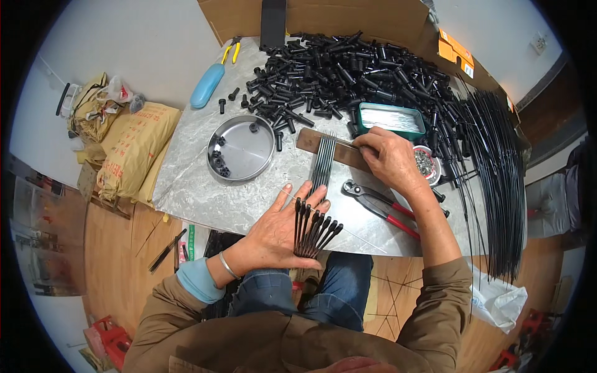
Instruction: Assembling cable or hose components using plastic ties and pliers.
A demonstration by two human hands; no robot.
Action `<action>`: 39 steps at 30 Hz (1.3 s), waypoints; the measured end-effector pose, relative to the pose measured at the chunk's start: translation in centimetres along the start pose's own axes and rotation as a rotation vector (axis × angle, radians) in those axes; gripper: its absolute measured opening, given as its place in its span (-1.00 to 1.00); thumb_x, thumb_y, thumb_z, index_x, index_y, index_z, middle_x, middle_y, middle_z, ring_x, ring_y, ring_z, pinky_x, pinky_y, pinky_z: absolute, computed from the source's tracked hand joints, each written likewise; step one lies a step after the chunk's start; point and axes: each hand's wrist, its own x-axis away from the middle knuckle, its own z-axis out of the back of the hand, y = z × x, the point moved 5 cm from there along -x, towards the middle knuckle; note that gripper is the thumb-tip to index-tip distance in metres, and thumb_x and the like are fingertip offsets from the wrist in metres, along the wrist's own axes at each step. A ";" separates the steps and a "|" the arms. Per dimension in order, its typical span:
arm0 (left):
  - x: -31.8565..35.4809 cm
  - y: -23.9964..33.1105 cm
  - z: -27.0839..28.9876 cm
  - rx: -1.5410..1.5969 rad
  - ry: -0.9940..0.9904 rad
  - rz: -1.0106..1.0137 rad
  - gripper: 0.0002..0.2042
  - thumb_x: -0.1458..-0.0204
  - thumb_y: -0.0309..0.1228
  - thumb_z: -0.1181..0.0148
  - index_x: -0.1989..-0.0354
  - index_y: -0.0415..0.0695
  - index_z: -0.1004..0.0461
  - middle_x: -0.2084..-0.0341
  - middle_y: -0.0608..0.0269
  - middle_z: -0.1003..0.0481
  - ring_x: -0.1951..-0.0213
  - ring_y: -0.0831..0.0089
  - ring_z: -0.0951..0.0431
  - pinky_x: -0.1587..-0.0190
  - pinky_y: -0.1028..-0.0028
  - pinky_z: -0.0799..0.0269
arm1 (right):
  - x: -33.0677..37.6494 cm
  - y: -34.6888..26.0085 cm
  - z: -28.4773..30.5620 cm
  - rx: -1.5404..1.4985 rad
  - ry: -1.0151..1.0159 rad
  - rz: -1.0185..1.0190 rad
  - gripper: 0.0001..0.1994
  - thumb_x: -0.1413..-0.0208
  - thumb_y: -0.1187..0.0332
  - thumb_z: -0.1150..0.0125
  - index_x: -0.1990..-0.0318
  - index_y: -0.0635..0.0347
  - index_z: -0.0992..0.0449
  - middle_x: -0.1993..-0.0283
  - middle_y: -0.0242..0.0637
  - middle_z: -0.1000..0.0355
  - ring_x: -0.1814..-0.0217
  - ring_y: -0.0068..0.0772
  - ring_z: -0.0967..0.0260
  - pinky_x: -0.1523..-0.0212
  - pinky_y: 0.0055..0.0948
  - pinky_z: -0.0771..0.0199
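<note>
At the table (193, 186), left hand (270, 231), fingers apart, among black-ended rods (310, 231); right hand (393, 160) at brown bar (349, 155), grip unclear.

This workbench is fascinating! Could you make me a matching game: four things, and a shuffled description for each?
1. Round dish
2. Pincers
3. Brown bar
4. Rectangular box

A. Crossed by a row of thin rods
B. Green, holding thin pale pieces
C. Silvery, with small black parts inside
D. Red handles

Pairs: 1-C, 2-D, 3-A, 4-B
</note>
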 end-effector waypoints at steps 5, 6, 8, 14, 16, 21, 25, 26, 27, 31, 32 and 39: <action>0.1 0.0 0.0 0.005 -0.005 0.005 0.07 0.34 0.17 -0.36 -0.32 -0.24 -0.05 -0.35 -0.08 0.03 -0.38 -0.06 0.09 -0.35 -0.03 0.23 | 0.0 0.2 -0.1 -0.037 0.006 -0.011 -0.85 -0.01 0.45 -0.12 0.28 0.16 -0.58 0.34 -0.24 -0.45 0.31 -0.15 -0.46 0.25 -0.30 -0.44; 0.0 0.1 0.1 0.001 -0.006 0.004 0.07 0.34 0.17 -0.35 -0.32 -0.24 -0.05 -0.35 -0.07 0.03 -0.38 -0.06 0.09 -0.35 -0.03 0.22 | 0.1 0.2 -0.1 -0.042 0.013 -0.010 -0.85 -0.01 0.45 -0.12 0.28 0.16 -0.58 0.34 -0.24 -0.45 0.31 -0.14 -0.46 0.25 -0.30 -0.44; 0.1 0.0 0.0 0.000 -0.003 0.004 0.07 0.33 0.17 -0.36 -0.32 -0.23 -0.05 -0.35 -0.07 0.03 -0.38 -0.06 0.09 -0.34 -0.03 0.22 | 0.0 0.1 -0.1 -0.027 0.013 -0.003 -0.85 -0.01 0.45 -0.13 0.28 0.16 -0.58 0.34 -0.24 -0.45 0.30 -0.14 -0.46 0.25 -0.30 -0.44; 0.1 0.0 0.2 -0.005 -0.004 0.005 0.08 0.34 0.18 -0.36 -0.33 -0.22 -0.05 -0.35 -0.07 0.03 -0.38 -0.06 0.08 -0.34 -0.03 0.21 | 0.0 0.1 -0.3 -0.039 0.022 0.020 -0.85 0.00 0.45 -0.12 0.27 0.16 -0.57 0.34 -0.23 -0.45 0.29 -0.12 -0.45 0.24 -0.28 -0.43; 0.1 0.1 0.2 -0.006 -0.001 0.000 0.07 0.34 0.18 -0.36 -0.33 -0.22 -0.06 -0.35 -0.07 0.03 -0.38 -0.06 0.08 -0.34 -0.03 0.21 | 0.0 0.1 -0.3 -0.045 0.024 0.020 -0.85 0.00 0.45 -0.12 0.27 0.16 -0.57 0.34 -0.23 -0.45 0.29 -0.11 -0.45 0.24 -0.28 -0.43; -0.4 0.3 -0.1 -0.017 -0.013 0.007 0.08 0.35 0.19 -0.36 -0.32 -0.22 -0.06 -0.35 -0.07 0.03 -0.38 -0.06 0.09 -0.34 -0.03 0.21 | 0.4 0.8 -0.2 -0.039 0.041 0.009 -0.84 0.02 0.44 -0.11 0.28 0.17 -0.57 0.33 -0.22 -0.45 0.28 -0.10 -0.44 0.23 -0.26 -0.43; 0.1 -0.1 0.0 -0.013 -0.009 0.011 0.09 0.36 0.20 -0.36 -0.32 -0.22 -0.06 -0.35 -0.08 0.03 -0.38 -0.07 0.08 -0.34 -0.04 0.21 | -0.1 0.0 -0.4 -0.001 0.025 0.014 -0.84 0.02 0.44 -0.11 0.29 0.17 -0.57 0.33 -0.21 -0.45 0.29 -0.10 -0.45 0.23 -0.25 -0.43; 0.1 -0.1 -0.1 -0.011 -0.001 0.008 0.09 0.36 0.20 -0.36 -0.32 -0.23 -0.07 -0.35 -0.08 0.03 -0.37 -0.08 0.08 -0.34 -0.04 0.21 | -0.1 -0.1 -0.3 -0.004 0.021 0.004 -0.84 0.02 0.44 -0.10 0.29 0.17 -0.57 0.33 -0.21 -0.45 0.30 -0.10 -0.45 0.23 -0.25 -0.43; 0.1 0.0 -0.1 -0.007 0.007 0.005 0.09 0.36 0.20 -0.36 -0.32 -0.23 -0.07 -0.35 -0.08 0.03 -0.37 -0.08 0.07 -0.34 -0.04 0.21 | -0.1 0.0 -0.3 -0.006 0.016 -0.005 -0.84 0.02 0.44 -0.10 0.29 0.17 -0.57 0.33 -0.21 -0.45 0.30 -0.10 -0.45 0.23 -0.25 -0.44; -0.1 0.1 -0.1 -0.017 -0.006 0.001 0.09 0.36 0.21 -0.37 -0.31 -0.23 -0.08 -0.35 -0.09 0.03 -0.36 -0.10 0.07 -0.34 -0.04 0.20 | 0.1 0.2 -0.2 -0.035 0.033 0.005 -0.84 0.01 0.43 -0.09 0.29 0.18 -0.57 0.34 -0.21 -0.45 0.31 -0.10 -0.45 0.23 -0.25 -0.44; -0.1 0.1 -0.1 -0.018 -0.004 0.000 0.08 0.36 0.21 -0.37 -0.31 -0.24 -0.08 -0.35 -0.09 0.03 -0.36 -0.11 0.07 -0.34 -0.05 0.19 | 0.1 0.2 -0.3 -0.025 0.035 0.011 -0.84 0.02 0.43 -0.09 0.30 0.18 -0.57 0.34 -0.22 -0.46 0.31 -0.10 -0.45 0.23 -0.25 -0.44; 0.0 0.0 -0.1 -0.017 -0.005 -0.004 0.08 0.36 0.20 -0.37 -0.30 -0.25 -0.09 -0.35 -0.10 0.03 -0.37 -0.12 0.08 -0.34 -0.05 0.19 | -0.5 0.1 -0.3 0.007 0.042 0.076 -0.87 0.02 0.45 -0.11 0.33 0.16 -0.57 0.37 -0.24 -0.43 0.29 -0.14 -0.43 0.25 -0.25 -0.42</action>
